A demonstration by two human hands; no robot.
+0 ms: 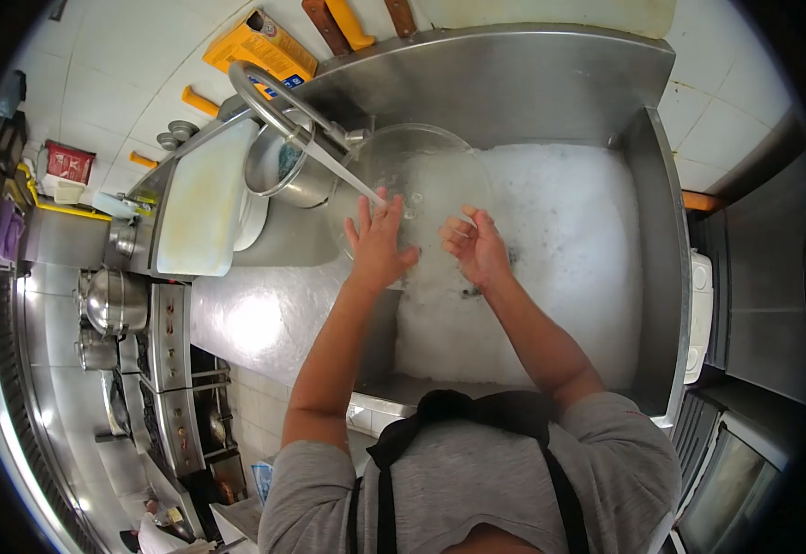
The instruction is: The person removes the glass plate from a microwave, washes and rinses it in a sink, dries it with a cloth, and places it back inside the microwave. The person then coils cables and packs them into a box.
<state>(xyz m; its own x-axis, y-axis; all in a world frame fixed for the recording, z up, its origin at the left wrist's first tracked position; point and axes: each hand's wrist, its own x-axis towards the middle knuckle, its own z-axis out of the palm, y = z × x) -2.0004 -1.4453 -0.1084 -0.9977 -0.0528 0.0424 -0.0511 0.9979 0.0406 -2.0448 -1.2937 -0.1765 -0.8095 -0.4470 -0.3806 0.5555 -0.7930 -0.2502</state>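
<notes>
Running water from the curved tap [278, 118] falls onto the fingers of my left hand [380, 245], which is open with its fingers spread. My right hand [477, 247] hangs to its right, fingers loosely curled and apart, with nothing visible in it. Under both hands lies a large clear round vessel [412, 138], a bowl or a lid; I cannot tell which. Its lower edge is hidden by the hands and foam. It overlaps the left part of a steel sink [657, 277] filled with white suds [569, 249].
A steel pot [306, 180] stands beneath the tap. A white cutting board [204, 203] leans at the left of the steel counter [255, 314]. Behind the sink are a yellow box [260, 51] and several knife handles [352, 23]. A stove [172, 369] lies at far left.
</notes>
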